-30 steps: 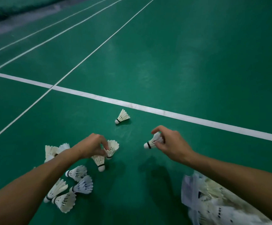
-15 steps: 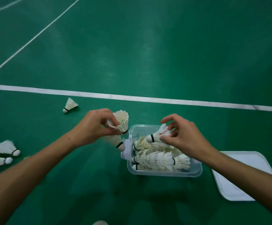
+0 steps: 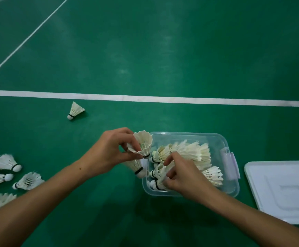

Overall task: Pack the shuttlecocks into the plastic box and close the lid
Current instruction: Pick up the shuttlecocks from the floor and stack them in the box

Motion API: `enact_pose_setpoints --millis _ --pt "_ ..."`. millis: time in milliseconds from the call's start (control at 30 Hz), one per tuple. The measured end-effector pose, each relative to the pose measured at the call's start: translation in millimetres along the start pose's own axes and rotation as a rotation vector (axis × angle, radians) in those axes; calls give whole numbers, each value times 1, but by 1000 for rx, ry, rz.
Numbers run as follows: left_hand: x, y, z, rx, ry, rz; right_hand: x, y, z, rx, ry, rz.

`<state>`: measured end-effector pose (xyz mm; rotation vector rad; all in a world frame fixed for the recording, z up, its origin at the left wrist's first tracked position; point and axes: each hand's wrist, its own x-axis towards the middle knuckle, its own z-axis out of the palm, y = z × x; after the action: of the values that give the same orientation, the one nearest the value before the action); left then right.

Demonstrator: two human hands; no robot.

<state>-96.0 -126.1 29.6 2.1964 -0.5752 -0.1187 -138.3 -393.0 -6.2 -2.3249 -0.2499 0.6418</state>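
Observation:
A clear plastic box [image 3: 232,186] stands open on the green court floor with several white shuttlecocks [image 3: 195,152] lying in it. My left hand [image 3: 109,154] hovers just left of the box and grips two shuttlecocks: one [image 3: 143,143] with feathers up and one [image 3: 135,166] hanging below with its cork down. My right hand [image 3: 182,177] is inside the box's near left part, its fingers pinching a shuttlecock [image 3: 158,183] laid among the others. The white lid [image 3: 284,191] lies flat on the floor to the right of the box.
Several loose shuttlecocks [image 3: 7,175] lie on the floor at the far left. One single shuttlecock [image 3: 74,110] lies near the white court line [image 3: 180,100].
Both hands came from the floor pile over to the box. My right hand has lowered its shuttlecock into the box; my left hand still holds two beside the box's left edge.

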Motion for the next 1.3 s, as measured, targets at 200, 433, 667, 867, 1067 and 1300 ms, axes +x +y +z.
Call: enact_pose_setpoints --millis 200,433,667,867,1067,1300 --pt "6 3 7 24 -52 -7 12 9 13 98 -71 81" --pt "11 5 8 15 -80 -20 2 9 -9 213 -130 65" --pt "29 15 11 111 -154 -2 -12 4 -49 330 -25 39" --pt "52 34 18 199 -259 43 -23 -25 -87 408 284 -165" --pt "63 41 24 283 -297 39 -14 -27 -75 262 251 -274" --pt "63 44 26 269 -310 13 -3 -17 -67 -59 300 -364"
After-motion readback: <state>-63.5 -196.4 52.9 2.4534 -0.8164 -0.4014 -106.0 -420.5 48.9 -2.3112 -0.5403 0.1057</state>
